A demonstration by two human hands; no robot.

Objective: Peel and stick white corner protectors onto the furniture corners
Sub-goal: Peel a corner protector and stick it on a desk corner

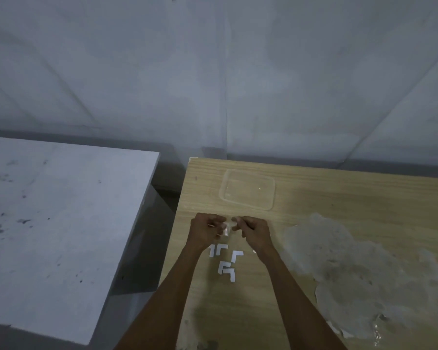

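My two arms (167,294) were closest, reaching out over the wooden tabletop (339,198). To the left of it, across a dark gap, stood a white table (61,223). The wood had a big grey worn patch (352,274) on its right side, and it looked rough and flaky. Past my hands lay a clear flat tray (247,192), with nothing in it that I could see.

My left hand (205,229) and my right hand (254,231) were close together above the wood. The fingers (219,219) of both were curled in, and they pinched a little piece (226,229) between them. It was small and blurry, so I could not tell if its backing was off. Just below my hands, a few white L shapes (226,270) lay on the wood, some of them touching. I could not tell if they were fresh protectors or peeled papers.

I think I was peeling. The piece was tiny, so it could slip out, fall among the L shapes and get mixed up. The sticky side could fold onto itself or stick to my fingers. If it touched the flaky patch, dust could spoil the glue. My arms hung right over the L shapes, so a bump could push them around.
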